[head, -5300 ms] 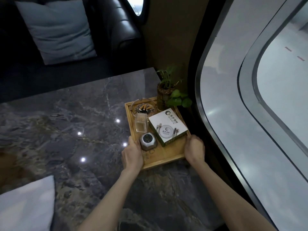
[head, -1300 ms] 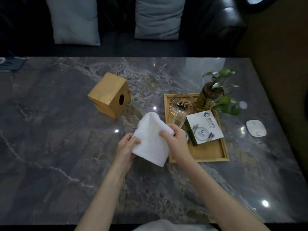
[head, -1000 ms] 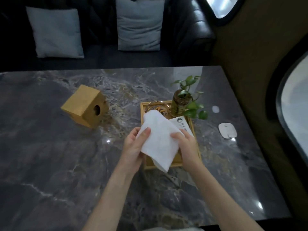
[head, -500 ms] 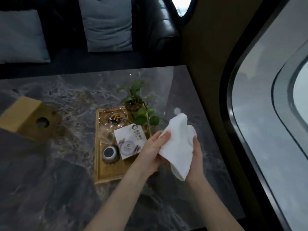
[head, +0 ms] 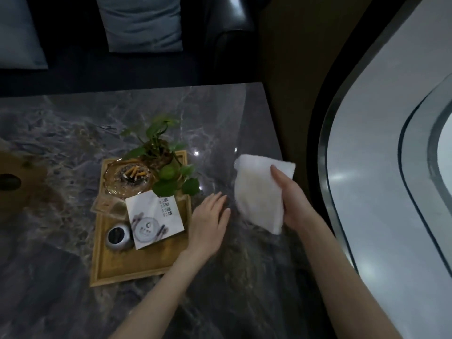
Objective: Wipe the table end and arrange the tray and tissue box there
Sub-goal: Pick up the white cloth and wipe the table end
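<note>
Right hand fingers gripping white cloth, over bare surface end, right of tray. Left hand fingers together, flat between. Tissue box far left.

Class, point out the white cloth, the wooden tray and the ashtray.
white cloth [head: 258, 192], head view, middle of the fabric.
wooden tray [head: 137, 265], head view, bare near floor.
ashtray [head: 128, 178], head view, centre with butts.
</note>
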